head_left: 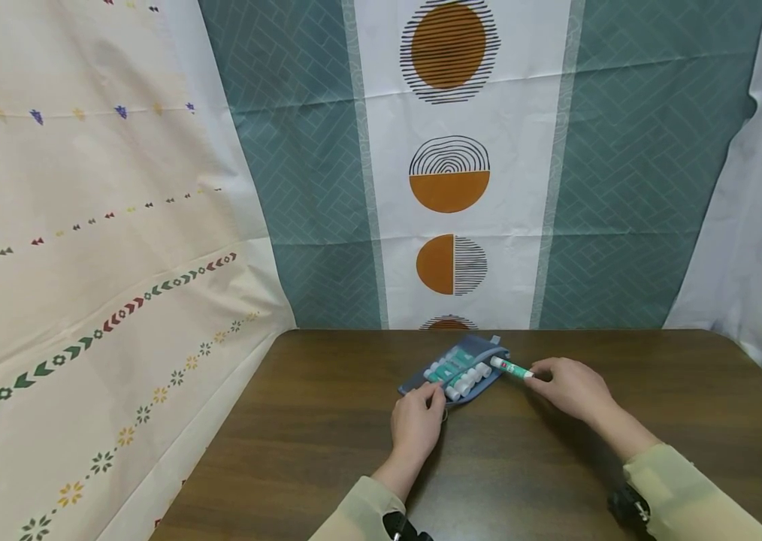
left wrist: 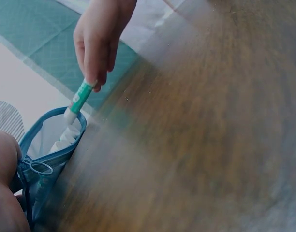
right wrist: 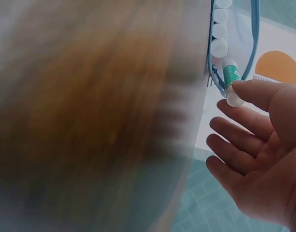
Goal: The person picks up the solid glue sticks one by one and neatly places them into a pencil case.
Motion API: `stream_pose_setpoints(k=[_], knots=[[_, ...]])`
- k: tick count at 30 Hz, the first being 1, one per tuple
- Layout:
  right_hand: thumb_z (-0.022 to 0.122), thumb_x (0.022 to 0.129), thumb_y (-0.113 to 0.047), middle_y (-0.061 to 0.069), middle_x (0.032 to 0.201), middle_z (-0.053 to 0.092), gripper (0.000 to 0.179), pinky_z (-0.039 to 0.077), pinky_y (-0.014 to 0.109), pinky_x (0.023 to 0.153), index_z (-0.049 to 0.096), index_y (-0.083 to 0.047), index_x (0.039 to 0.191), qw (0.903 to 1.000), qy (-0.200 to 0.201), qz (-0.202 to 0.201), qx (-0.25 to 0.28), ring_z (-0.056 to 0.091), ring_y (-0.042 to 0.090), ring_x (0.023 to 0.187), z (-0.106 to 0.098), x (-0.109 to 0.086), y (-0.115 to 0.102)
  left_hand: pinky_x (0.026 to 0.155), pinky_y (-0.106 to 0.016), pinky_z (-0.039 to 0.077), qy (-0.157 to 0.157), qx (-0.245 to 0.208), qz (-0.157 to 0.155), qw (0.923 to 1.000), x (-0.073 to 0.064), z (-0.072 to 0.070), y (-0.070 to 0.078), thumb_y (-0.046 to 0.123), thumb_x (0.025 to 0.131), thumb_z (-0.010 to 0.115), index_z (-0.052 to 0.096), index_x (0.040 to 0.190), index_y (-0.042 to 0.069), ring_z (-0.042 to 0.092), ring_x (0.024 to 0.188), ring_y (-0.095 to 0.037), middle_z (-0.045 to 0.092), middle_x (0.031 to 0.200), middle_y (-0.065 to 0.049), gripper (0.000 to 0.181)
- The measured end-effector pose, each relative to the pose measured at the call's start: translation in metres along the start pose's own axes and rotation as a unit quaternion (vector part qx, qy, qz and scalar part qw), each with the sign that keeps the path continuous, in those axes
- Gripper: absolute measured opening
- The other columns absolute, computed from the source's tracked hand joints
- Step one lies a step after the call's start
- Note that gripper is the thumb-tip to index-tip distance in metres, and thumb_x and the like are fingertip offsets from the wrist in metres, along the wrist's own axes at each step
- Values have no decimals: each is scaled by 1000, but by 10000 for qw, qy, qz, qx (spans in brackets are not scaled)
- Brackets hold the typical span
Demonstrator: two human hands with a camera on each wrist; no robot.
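A blue zip pouch (head_left: 487,347) lies on the brown table (head_left: 523,466), holding a row of several white-capped green markers (head_left: 460,373). My right hand (head_left: 538,374) pinches one more green and white marker (head_left: 511,367) by its rear end, its cap at the pouch's open mouth. The left wrist view shows this marker (left wrist: 79,99) dipping into the pouch (left wrist: 66,150) under the right hand (left wrist: 97,53). In the right wrist view the thumb sits on the marker (right wrist: 231,79) while the other fingers (right wrist: 235,130) spread loosely. My left hand (head_left: 432,392) holds the pouch's near edge.
Patterned cloth hangs behind the table: a teal and white sheet with orange circles (head_left: 450,173) at the back and a cream sheet (head_left: 83,263) on the left. The table's back edge runs just beyond the pouch. Bare wood lies around both hands.
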State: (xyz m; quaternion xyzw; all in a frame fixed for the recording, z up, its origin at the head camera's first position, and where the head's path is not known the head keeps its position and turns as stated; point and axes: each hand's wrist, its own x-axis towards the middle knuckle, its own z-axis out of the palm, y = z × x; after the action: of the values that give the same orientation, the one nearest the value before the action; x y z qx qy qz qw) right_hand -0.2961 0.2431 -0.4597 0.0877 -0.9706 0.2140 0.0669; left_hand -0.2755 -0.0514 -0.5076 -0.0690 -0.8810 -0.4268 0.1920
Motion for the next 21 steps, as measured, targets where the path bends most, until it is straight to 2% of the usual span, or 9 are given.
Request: stream_pose_setpoints(k=[7, 21], knots=[[78, 102, -32, 11, 108, 80, 27, 54, 44, 65, 84, -9, 114, 9999, -149, 51, 55, 63, 22, 83, 5, 12, -6, 108, -58, 57, -18, 83, -32, 10000, 0, 1, -1, 21, 107, 66, 88, 118, 18, 73, 126, -40, 80, 127, -10, 25], [78, 101, -33, 11, 108, 80, 27, 56, 47, 69, 84, -9, 111, 9997, -191, 129, 55, 67, 26, 88, 14, 24, -9, 107, -59, 57, -28, 80, -70, 9999, 0, 2, -1, 21, 107, 66, 88, 119, 17, 72, 126, -43, 79, 129, -11, 25]])
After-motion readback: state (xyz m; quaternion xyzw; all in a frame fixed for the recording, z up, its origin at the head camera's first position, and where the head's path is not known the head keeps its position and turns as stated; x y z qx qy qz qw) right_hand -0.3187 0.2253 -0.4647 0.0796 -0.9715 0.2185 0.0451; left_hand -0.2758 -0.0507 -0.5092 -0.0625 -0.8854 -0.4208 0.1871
